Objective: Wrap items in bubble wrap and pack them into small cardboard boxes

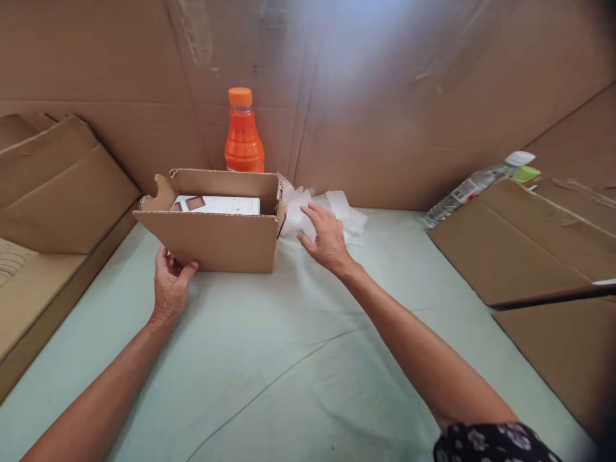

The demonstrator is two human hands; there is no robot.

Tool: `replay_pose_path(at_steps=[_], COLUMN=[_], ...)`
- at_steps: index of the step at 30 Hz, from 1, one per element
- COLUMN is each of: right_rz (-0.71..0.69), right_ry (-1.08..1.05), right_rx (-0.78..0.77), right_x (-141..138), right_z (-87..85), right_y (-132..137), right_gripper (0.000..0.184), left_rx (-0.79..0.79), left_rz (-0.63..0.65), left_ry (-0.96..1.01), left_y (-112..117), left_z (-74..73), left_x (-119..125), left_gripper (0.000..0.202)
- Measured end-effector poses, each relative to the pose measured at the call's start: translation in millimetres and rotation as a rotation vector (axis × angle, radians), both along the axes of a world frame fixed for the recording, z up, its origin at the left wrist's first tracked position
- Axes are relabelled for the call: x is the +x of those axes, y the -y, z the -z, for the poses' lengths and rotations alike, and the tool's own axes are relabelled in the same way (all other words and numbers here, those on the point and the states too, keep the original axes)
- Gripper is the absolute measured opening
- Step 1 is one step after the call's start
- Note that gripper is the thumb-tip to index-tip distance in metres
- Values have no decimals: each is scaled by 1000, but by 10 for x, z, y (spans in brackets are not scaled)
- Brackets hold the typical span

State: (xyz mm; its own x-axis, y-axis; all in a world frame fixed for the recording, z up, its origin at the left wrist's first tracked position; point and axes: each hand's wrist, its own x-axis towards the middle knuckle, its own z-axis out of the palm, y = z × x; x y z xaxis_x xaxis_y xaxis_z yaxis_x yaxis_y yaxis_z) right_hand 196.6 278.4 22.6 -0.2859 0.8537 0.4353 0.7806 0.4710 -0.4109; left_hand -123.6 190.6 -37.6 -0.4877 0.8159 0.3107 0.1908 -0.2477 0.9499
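An open cardboard box [226, 242] stands on the pale green cloth, and a white printed box [231, 205] lies inside it. My left hand [172, 282] grips the cardboard box by its lower left corner, thumb in front and the other fingers partly hidden behind and under it. To the right of the box, my right hand [325, 237] is open with fingers apart, over or beside crumpled bubble wrap [349, 215]. Whether its fingertips touch the wrap, I cannot tell. Part of the wrap is hidden behind the box.
An orange bottle [244, 141] stands behind the box, near a cardboard wall [385, 115]. Larger cardboard boxes flank both sides, one at left [72, 192] and one at right [520, 244]. A clear plastic bottle [466, 192] leans at the right. Creases run across the cloth [269, 333].
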Motion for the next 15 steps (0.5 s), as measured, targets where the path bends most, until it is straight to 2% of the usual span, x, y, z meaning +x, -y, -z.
replay_pose_path(at_steps=[1,3,6,8,11,13,15], right_rz=[-9,-41,-10,51,104,127,156], right_ry=[151,360,400,248,-160,-394,-557], right_rx=[6,-16,-36,23,133,108,-7], right_x=[18,56,224,404,641,737,818], right_z=[-18,-35,-73,-158,-407,-602,-742], right_y=[-143,-400,-628,-635,-419,-141,195], right_gripper=[61,45,22,19,20,20,21], left_rx=[2,-5,-28,-40,-66,-77,-74], left_rz=[-8,-19,-18,-1,15,16,29], left_ry=[-13,-34,-53,-80,-118,-121,-104], left_y=[4,9,12,9,-1,-7,-7], left_z=[-3,-15,-21,-12,6,9,3], left_x=[4,11,15,16,23,34,46], left_gripper=[64,60,59,61,63,65,67])
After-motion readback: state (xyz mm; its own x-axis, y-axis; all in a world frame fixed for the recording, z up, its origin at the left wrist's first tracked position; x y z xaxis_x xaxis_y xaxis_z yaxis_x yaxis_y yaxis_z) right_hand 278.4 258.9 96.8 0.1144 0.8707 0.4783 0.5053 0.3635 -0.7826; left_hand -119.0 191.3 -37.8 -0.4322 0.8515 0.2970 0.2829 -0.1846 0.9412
